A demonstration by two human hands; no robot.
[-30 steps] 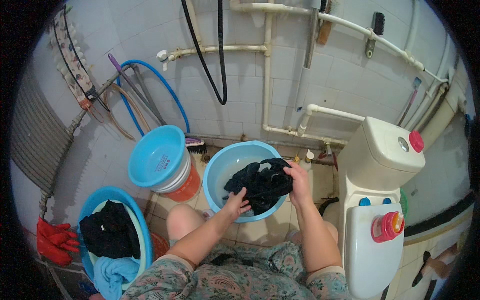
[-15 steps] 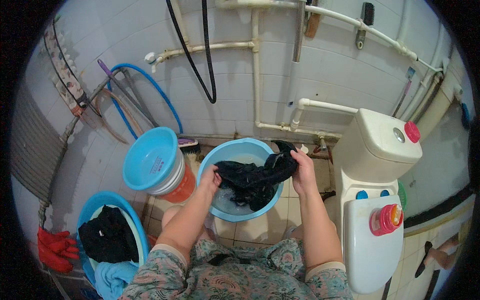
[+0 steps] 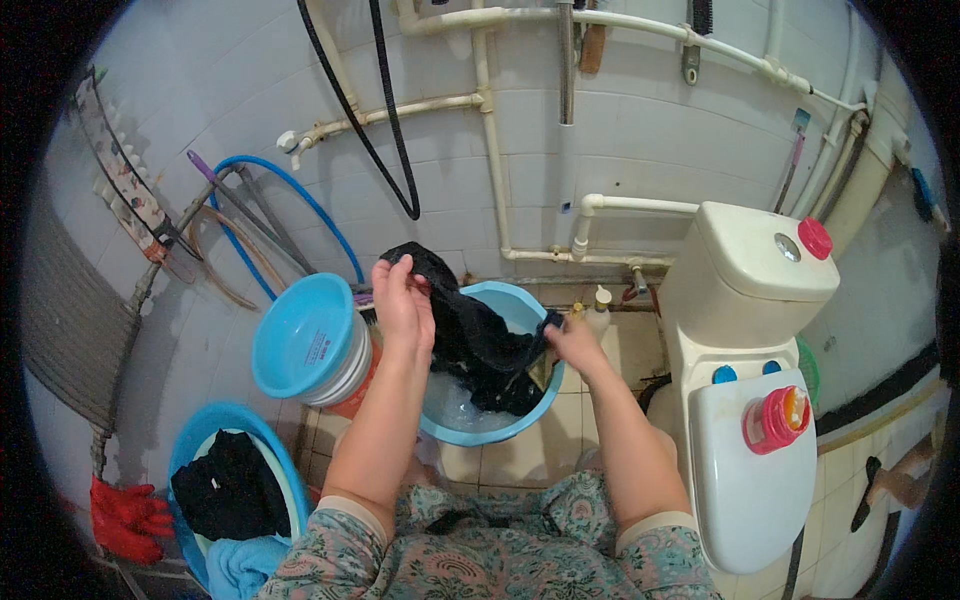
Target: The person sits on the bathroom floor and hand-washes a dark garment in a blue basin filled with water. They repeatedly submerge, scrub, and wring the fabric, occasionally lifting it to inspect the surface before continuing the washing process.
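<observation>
Cloth [image 3: 475, 330], black, at the centre of the frame, stretched between two bare hands, lower folds bunched in a light-blue basin [image 3: 483, 437]. Left hand [image 3: 403, 312] at the basin's upper left, fingers curled and gripping the raised end of the cloth. Right hand [image 3: 577, 345] by the basin's right rim, thumb and fingers pinched on the opposite end. Cannot tell exactly how each fingertip bears on the cloth, being partly hidden. Cloudy water [image 3: 452, 408] in the basin, visible below and left of the folds.

Just left of the left forearm, a blue bowl [image 3: 302, 335] on top of a bucket [image 3: 352, 392], white above and orange below. Farther down, at lower left of the frame, a large blue tub [image 3: 186, 445] with a black garment [image 3: 228, 488] and a light-blue towel [image 3: 243, 567] inside; red gloves [image 3: 128, 515] hanging beside it. Near the right hand, just beyond the basin, a pump bottle [image 3: 598, 314]. At the right of the frame, a toilet [image 3: 745, 500], lid down, with a pink jar [image 3: 770, 424] on it. Black hose [image 3: 388, 110] looped down from the top edge; blue hose [image 3: 305, 190] curved at upper left.
</observation>
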